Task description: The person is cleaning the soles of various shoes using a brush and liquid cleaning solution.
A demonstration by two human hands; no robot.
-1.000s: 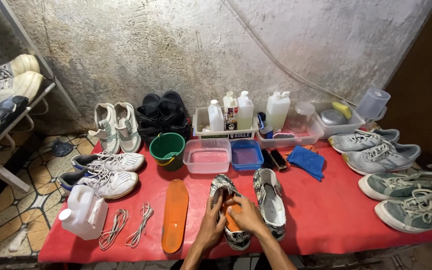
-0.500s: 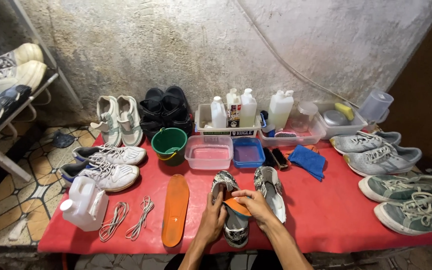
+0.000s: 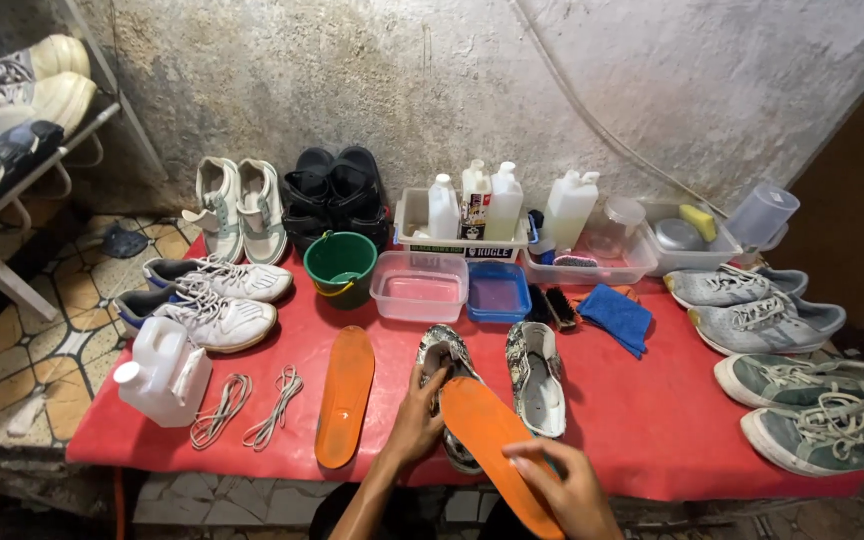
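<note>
Our left hand (image 3: 415, 425) grips the patterned shoe (image 3: 449, 400) on the red tabletop (image 3: 652, 420), fingers curled over its rim. Our right hand (image 3: 567, 490) pinches the orange insole (image 3: 492, 440), lying across that shoe beside its mate (image 3: 537, 375).

We count two orange insoles, one lying flat (image 3: 344, 394) and one in our hands (image 3: 492, 440), two patterned shoes (image 3: 535, 375) without laces, and two bundles of white laces (image 3: 247, 408) on the red tabletop (image 3: 652, 430). Around them sit four white sneakers (image 3: 214, 300), two black shoes (image 3: 337, 195) and four grey-green sneakers (image 3: 782, 360). At the back we make out four white bottles (image 3: 502, 200), one white jug (image 3: 160, 370), one green bucket (image 3: 341, 267), one clear tub (image 3: 420, 285), one blue tub (image 3: 498, 291), one blue cloth (image 3: 616, 316) and one brush (image 3: 556, 306).
</note>
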